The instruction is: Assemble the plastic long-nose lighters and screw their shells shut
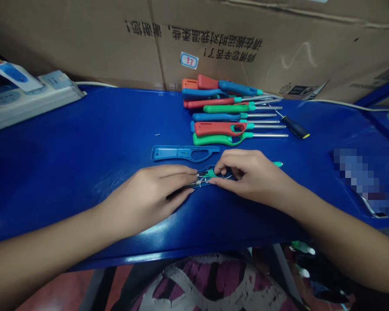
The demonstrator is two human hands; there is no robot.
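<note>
An opened blue long-necked lighter (202, 182) lies on the blue table in front of me, its inner parts and thin wires showing. My left hand (151, 190) is closed around its handle end, with the fingers over the top and the thumb along the near side. My right hand (254, 172) is closed in a pinch at the lighter's green trigger (211, 173), fingertips touching the parts there. The lighter's metal tube is mostly hidden behind the right hand; a green tip (278, 164) shows beyond it. Just behind my hands lies a separate blue casing half (168, 153), hollow side up.
Several red, green and blue lighters (218, 128) are stacked at the back, beside a dark screwdriver (294, 126). A small screw (157, 134) lies left of them. A power strip (35, 99) sits at the left. A cardboard box (100, 47) stands along the table's rear.
</note>
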